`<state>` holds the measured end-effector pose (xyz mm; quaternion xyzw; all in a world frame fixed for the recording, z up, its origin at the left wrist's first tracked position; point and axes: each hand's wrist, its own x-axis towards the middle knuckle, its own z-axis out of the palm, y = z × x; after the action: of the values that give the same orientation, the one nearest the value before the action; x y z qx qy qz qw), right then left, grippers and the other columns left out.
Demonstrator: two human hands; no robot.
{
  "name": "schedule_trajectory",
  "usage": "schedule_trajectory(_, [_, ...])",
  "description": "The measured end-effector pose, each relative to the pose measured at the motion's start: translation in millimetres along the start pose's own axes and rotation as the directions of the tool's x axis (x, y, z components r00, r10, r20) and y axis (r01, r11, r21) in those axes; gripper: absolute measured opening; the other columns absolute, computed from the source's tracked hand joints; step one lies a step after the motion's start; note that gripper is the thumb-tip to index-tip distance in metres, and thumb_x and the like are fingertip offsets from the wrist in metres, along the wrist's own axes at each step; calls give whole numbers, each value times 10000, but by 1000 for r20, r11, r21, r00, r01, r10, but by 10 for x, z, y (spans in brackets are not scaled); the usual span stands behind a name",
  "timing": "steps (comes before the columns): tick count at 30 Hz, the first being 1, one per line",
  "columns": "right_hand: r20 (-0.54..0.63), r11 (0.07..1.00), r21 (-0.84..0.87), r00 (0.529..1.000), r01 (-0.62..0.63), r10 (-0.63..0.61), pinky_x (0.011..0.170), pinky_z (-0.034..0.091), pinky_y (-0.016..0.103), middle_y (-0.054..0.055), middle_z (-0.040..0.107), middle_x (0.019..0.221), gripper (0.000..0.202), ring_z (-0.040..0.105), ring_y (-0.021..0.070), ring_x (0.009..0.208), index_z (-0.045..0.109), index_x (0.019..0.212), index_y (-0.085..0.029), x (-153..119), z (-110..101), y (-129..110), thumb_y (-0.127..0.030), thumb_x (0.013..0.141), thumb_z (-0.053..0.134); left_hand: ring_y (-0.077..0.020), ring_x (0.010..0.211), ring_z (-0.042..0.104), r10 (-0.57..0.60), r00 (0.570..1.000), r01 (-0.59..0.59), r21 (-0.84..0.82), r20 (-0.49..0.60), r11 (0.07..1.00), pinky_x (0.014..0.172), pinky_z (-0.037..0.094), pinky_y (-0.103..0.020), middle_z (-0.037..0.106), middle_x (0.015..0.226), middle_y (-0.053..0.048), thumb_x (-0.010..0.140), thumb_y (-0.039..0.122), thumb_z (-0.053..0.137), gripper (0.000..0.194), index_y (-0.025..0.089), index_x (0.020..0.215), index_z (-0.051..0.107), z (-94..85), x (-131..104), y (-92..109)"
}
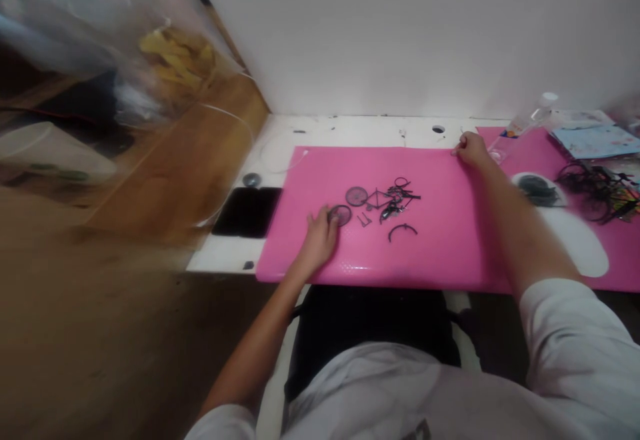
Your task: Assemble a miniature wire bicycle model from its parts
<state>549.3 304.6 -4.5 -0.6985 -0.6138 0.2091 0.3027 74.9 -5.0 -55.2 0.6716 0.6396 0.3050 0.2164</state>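
A pink mat (440, 247) covers much of the white table. My left hand (321, 235) rests on it with fingers apart, touching the edge of a small black wheel (342, 215). Beside that lies a second wheel (357, 196), next to a cluster of thin dark bicycle parts (395, 200). Two short pieces (364, 219) and a curved black strip (403, 230) lie nearer the front. At the mat's back right corner, my right hand (470, 149) has its fingers pinched together at the mat's edge; whether it grips the edge is too small to tell.
A clear bottle (530, 120) stands at the back right, near a light blue packet (595, 140) and another dark model bicycle (600, 193). A black flat object (247, 212) lies left of the mat. A white wall rises behind the table.
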Motion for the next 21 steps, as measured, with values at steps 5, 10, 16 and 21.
schedule_trajectory(5, [-3,1000,12,1000,12,-12,942,581,482,0,678,736,437,741,297,903,370,821,-326,128,34,33,-26,733,675,-408,1690,456,-10,1000,10,-20,-5,1000,1438,157,-744,616,1664,-241,1188,490,317,480,181,1491,526,28,67,-57])
schedule_trajectory(10, [-27,1000,-3,1000,8,-8,862,568,420,3,678,736,454,734,275,876,351,824,-322,224,58,1,-17,745,679,-407,1675,472,-32,999,31,-35,-27,999,1423,236,-732,587,1698,-236,1185,509,340,466,196,1466,542,36,184,-81])
schedule_trajectory(16, [-37,1000,13,999,6,-5,833,546,390,5,694,757,412,739,252,852,364,838,-315,375,113,-22,-15,806,643,-392,1640,512,-12,1000,12,-13,-18,1000,1438,218,-700,614,1664,-233,1181,472,340,441,195,1462,538,12,373,-116])
schedule_trajectory(21, [-56,996,-21,995,87,-88,783,556,393,-4,655,714,423,734,270,829,354,843,-324,560,185,41,-73,827,694,-364,1570,576,-26,999,26,-11,-18,1000,1399,337,-667,671,1571,-221,1181,487,345,422,212,1422,556,-9,557,-166])
